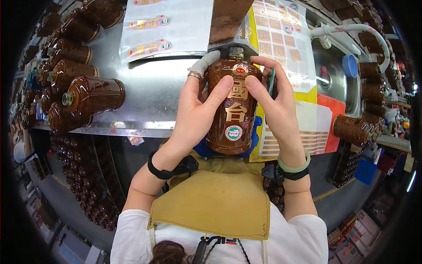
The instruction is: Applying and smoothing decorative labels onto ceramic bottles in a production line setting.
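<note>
The brown glass bottle [237, 115] lies at the centre of the frame, long axis vertical, neck uppermost, between left hand [198, 102] and right hand [278, 99], neither nearer, the fingers of both clamped about its shoulders.

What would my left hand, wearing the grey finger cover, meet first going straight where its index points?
Your left hand touches the glossy brown bottle; straight ahead, the grey metal bracket probably comes first, though depth is unclear.

Workshop, with sticker sheets [176, 33], rows of bottles [100, 94]
</note>
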`<state>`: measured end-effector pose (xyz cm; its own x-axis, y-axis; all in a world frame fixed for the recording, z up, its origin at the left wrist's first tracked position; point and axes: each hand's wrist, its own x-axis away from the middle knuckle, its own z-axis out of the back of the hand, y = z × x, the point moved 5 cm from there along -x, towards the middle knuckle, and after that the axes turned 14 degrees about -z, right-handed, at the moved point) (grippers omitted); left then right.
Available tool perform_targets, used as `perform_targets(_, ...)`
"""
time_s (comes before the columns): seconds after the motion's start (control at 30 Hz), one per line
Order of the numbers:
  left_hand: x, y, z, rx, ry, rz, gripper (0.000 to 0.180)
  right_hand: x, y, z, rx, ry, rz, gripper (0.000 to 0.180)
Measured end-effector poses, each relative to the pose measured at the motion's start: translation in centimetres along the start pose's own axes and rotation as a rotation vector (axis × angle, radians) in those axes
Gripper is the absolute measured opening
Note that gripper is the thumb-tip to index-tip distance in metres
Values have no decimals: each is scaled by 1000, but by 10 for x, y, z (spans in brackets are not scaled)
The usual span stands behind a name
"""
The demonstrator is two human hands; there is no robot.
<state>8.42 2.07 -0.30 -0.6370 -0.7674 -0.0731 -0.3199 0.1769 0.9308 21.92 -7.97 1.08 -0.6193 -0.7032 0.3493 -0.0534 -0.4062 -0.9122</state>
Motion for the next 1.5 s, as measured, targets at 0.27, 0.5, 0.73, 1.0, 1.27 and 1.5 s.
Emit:
perform_targets(0.27,0,1,1,153,37,76,50,2,6,4,-107,-13,-120,42)
perform_targets(0.5,0,1,-1,19,-11,3,48,7,5,0,-21,-2,-13,52)
perform_targets(0.73,1,0,5,84,-18,69,47,6,-18,15,-162,19,112,41)
perform_targets(1.0,0,1,14,2,13,64,52,28,-89,-4,630,-97,728,35)
perform_targets(1.27,-3,2,8,-35,-2,45,45,-3,-99,29,352,205,678,21)
perform_targets(1.5,-15,-2,2,-126,23,-55,59,-7,-45,12,-58,46,115,34)
